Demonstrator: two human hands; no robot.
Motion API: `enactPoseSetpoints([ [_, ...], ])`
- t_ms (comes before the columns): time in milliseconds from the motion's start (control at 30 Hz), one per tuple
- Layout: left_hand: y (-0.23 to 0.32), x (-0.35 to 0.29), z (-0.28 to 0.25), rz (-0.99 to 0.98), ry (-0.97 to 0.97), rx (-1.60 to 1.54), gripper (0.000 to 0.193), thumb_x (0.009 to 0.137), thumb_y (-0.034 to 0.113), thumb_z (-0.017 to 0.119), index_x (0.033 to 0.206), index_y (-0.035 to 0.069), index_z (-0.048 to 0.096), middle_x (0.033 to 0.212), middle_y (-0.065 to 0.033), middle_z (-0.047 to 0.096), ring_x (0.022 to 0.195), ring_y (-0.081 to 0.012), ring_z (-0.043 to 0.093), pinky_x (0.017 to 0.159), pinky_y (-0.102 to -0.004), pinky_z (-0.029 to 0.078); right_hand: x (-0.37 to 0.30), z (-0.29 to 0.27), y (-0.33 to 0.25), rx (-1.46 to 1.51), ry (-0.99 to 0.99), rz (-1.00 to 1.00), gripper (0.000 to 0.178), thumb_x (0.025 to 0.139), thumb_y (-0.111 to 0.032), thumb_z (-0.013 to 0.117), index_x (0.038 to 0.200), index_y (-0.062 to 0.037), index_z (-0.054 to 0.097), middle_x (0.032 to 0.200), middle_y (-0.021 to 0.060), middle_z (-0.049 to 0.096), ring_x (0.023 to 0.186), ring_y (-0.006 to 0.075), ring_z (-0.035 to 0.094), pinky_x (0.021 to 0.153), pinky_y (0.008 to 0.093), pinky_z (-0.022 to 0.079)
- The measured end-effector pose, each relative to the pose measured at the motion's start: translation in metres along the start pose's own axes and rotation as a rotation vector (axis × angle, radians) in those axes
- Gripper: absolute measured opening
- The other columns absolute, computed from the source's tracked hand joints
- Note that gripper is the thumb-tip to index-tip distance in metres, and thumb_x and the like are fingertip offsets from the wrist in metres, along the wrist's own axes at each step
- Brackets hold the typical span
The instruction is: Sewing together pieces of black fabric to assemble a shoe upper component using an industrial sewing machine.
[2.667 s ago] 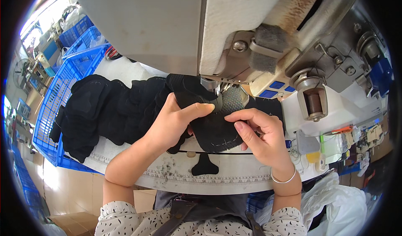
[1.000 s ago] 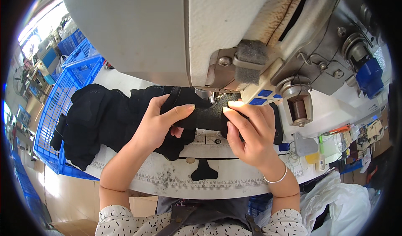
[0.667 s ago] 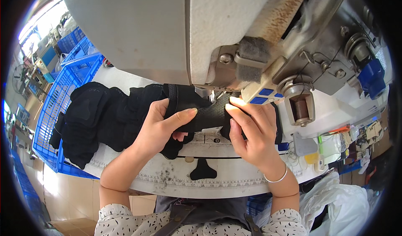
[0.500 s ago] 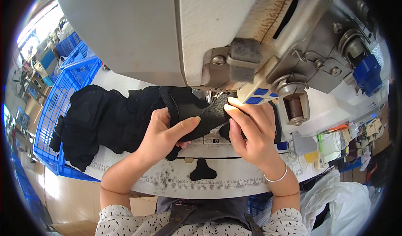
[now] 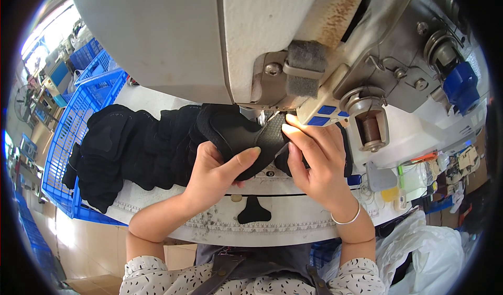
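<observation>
A black fabric piece with a smooth panel and a textured strip lies beneath the needle area of a white sewing machine. My left hand grips its near edge, thumb on top and the other fingers mostly hidden underneath. With the fingertips of my right hand, I press and pinch the textured part just right of the presser foot. Leftward, a row of overlapping black padded pieces stretches across the table. One small black three-lobed piece lies near the table's front edge.
Blue plastic crates stand beyond the left side of the table. A thread spool and tension knobs sit on the machine at right. Small tools and a yellow-capped bottle lie at far right, above a white plastic bag.
My left hand has shifted slightly right and turned the black piece, so its smooth panel bends more around the presser foot. The right hand has barely moved.
</observation>
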State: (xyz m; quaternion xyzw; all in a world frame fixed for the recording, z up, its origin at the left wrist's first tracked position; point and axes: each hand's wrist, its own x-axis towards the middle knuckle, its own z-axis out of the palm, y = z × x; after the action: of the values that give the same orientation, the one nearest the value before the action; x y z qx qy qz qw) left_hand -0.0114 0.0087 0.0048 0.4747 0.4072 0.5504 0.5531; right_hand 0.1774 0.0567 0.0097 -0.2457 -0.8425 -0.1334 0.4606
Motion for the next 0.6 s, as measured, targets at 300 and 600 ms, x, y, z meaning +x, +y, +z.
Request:
enactPoseSetpoints([
  [300, 0.010, 0.010, -0.014, -0.051, 0.028, 0.020, 0.012, 0.084, 0.014, 0.062, 0.082, 0.002, 0.059, 0.065, 0.0001, 0.058, 0.045, -0.0033, 0.048, 0.041, -0.0171, 0.037, 0.000, -0.001, 0.000, 0.038, -0.010, 0.020, 0.024, 0.072, 0.004, 0.058, 0.096, 0.0011, 0.062, 0.099, 0.0119, 0.062, 0.081, 0.0260, 0.058, 0.072, 0.0324, 0.044],
  [600, 0.008, 0.005, -0.008, -0.005, -0.001, 0.091, 0.011, 0.085, 0.013, 0.061, 0.084, 0.003, 0.057, 0.064, 0.0018, 0.055, 0.047, -0.0030, 0.047, 0.041, -0.0179, 0.038, -0.001, -0.001, -0.001, 0.040, -0.017, -0.013, 0.022, 0.075, 0.001, 0.057, 0.096, 0.0022, 0.062, 0.099, 0.0126, 0.062, 0.081, 0.0269, 0.057, 0.072, 0.0332, 0.044],
])
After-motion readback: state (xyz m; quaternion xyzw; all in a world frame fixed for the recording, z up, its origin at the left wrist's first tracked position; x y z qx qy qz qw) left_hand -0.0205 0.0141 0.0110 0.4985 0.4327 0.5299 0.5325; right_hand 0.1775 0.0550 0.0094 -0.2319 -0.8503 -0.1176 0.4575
